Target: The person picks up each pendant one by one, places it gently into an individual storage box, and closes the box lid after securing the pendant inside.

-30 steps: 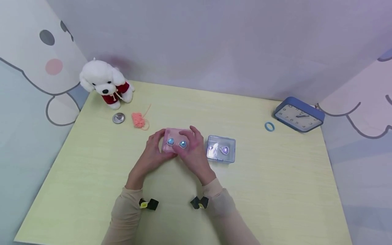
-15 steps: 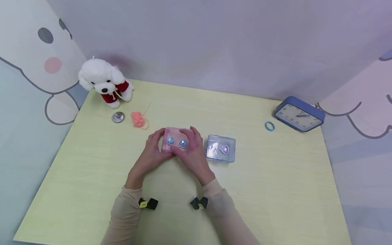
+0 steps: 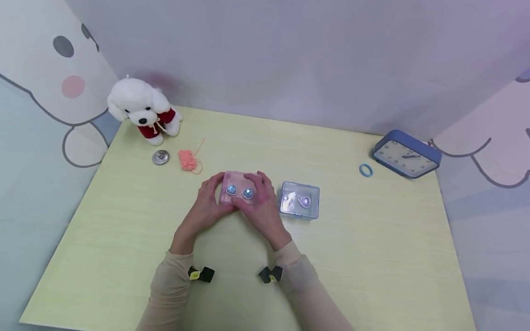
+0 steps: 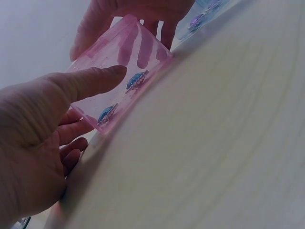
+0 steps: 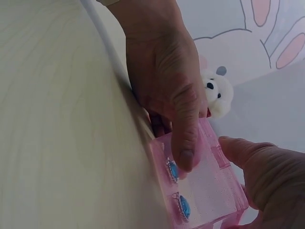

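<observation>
A small see-through pink box (image 3: pixel 236 178) stands on the table between my hands. Two blue heart-shaped gems (image 3: pixel 247 193) with pale beaded rims show inside it. My left hand (image 3: pixel 204 203) grips the box's left side, thumb on the near side and fingers around the far side. On the right side, my right hand (image 3: pixel 265 209) holds it with thumb in front and index finger bent over toward the top. In the right wrist view the box's clear wall (image 5: pixel 209 191) looks whole, and the lid seems down. The right hand's lower fingers are partly hidden.
Just right of my right hand sits a clear bluish box (image 3: pixel 291 211) with a purple heart gem inside. A plush dog (image 3: pixel 134 103), a metal lid-like disc (image 3: pixel 160 157) and coral yarn (image 3: pixel 187 160) lie left. A blue ring (image 3: pixel 366 170) and clock (image 3: pixel 406 156) are at right.
The right thumb has shifted slightly left along the box's near edge, and its index finger has settled a little. Both hands keep their hold; the box stays in place.
</observation>
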A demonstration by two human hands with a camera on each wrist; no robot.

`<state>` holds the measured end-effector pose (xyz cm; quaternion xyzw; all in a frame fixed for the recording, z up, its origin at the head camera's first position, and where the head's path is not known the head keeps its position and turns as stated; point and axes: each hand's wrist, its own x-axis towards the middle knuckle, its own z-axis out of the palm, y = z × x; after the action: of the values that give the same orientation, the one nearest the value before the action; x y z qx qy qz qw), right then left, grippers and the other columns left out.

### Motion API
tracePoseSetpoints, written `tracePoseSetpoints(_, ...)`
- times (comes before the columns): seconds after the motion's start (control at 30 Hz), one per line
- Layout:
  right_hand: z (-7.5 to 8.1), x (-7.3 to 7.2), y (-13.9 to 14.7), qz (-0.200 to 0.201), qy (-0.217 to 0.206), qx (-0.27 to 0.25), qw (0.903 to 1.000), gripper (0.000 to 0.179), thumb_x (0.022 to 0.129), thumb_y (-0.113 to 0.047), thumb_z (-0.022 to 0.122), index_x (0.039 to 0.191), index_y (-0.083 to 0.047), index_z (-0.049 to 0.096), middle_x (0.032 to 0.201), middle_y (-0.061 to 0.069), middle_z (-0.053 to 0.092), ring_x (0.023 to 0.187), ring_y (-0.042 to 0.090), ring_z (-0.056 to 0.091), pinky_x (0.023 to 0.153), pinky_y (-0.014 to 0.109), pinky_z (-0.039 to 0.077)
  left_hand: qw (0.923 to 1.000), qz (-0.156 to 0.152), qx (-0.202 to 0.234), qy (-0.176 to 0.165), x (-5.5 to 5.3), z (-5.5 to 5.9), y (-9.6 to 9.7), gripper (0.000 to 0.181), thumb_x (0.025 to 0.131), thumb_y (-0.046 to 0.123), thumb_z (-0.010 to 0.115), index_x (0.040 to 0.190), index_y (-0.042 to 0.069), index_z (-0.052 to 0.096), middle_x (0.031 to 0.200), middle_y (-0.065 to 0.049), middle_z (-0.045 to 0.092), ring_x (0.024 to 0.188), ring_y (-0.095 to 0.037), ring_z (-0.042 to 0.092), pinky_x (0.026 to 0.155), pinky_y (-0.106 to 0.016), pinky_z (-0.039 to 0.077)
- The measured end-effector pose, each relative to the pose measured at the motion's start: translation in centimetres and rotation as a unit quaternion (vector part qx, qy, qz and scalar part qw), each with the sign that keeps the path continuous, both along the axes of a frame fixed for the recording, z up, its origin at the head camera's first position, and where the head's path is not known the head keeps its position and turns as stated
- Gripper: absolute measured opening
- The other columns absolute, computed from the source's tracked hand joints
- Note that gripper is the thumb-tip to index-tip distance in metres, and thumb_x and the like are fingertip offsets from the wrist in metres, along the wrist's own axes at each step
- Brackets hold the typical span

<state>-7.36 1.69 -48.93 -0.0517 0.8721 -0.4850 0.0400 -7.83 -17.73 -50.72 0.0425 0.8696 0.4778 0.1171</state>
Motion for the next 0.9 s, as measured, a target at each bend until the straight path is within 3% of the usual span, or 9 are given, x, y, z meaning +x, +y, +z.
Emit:
tracePoseSetpoints(0.37,-0.2,0.2,-0.1,-0.010,0.006,-0.010,0.9999,0.062,0.088,-0.036,0.085,0.143,-0.027,0.056,0.164,0.014,0.036,0.146,0.042,0.042,0.115,0.062,0.041,1.0000,0.000,0.000,-0.004,0.0,-0.1,-0.1,0.099,0.086,0.030,0.088,0.165,0.015,0.030,0.164,-0.016,0.034,0.150,-0.039,0.028,0.118,-0.069,0.031)
tracePoseSetpoints(0.53,0.0,0.5,-0.2,-0.007,0.042,0.019,0.9989,0.063,0.088,-0.033,0.086,0.142,-0.022,0.057,0.166,0.016,0.032,0.151,0.041,0.035,0.118,0.060,0.038,1.0000,0.004,-0.004,-0.006,0.0,-0.2,-0.1,0.099,0.086,0.029,0.088,0.165,0.015,0.029,0.164,-0.017,0.033,0.151,-0.039,0.028,0.119,-0.068,0.031)
tracePoseSetpoints(0.7,0.7,0.9,-0.1,-0.007,0.084,0.023,0.9961,0.057,0.090,-0.028,0.084,0.138,-0.014,0.058,0.165,0.018,0.033,0.149,0.042,0.036,0.117,0.059,0.040,0.9999,0.005,-0.008,-0.014,0.1,-0.1,-0.1,0.099,0.087,0.033,0.087,0.165,0.017,0.029,0.165,-0.017,0.032,0.150,-0.039,0.029,0.119,-0.069,0.032)
tracePoseSetpoints(0.9,2.7,1.4,1.2,-0.017,0.093,-0.025,0.9952,0.050,0.095,-0.029,0.078,0.138,-0.010,0.060,0.162,0.015,0.041,0.146,0.040,0.044,0.115,0.060,0.041,0.9998,0.003,-0.006,-0.019,0.1,0.2,-0.1,0.102,0.086,0.038,0.089,0.165,0.016,0.028,0.163,-0.016,0.034,0.146,-0.038,0.032,0.117,-0.069,0.033)
